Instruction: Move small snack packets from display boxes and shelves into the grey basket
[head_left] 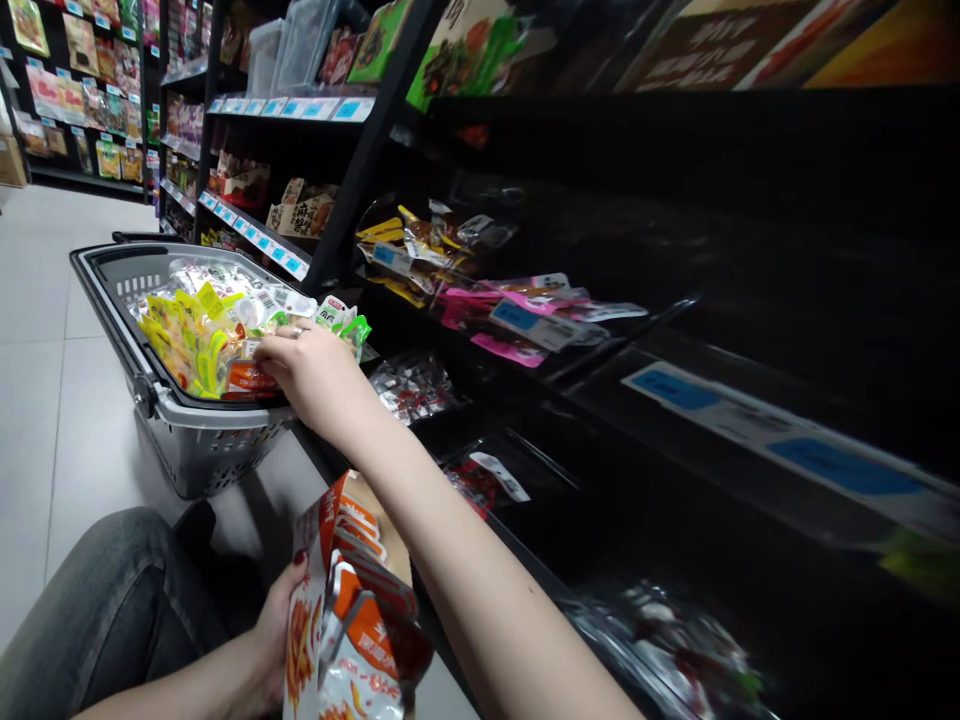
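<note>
One feed on my end, head-worn. I'm looking forward and down past the wearer's bent knee (112, 572), along the shelf rack (379, 140), its front edges close on my right. Basket (217, 425) sits ahead-left, near rim toward me. Far shelves (82, 183) well back, top left.

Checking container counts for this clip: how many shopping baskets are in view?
1: the gray basket, on the floor beside the black shelving, with snack packets inside and the right grip at them. Others may be hidden behind the shelving.
</note>
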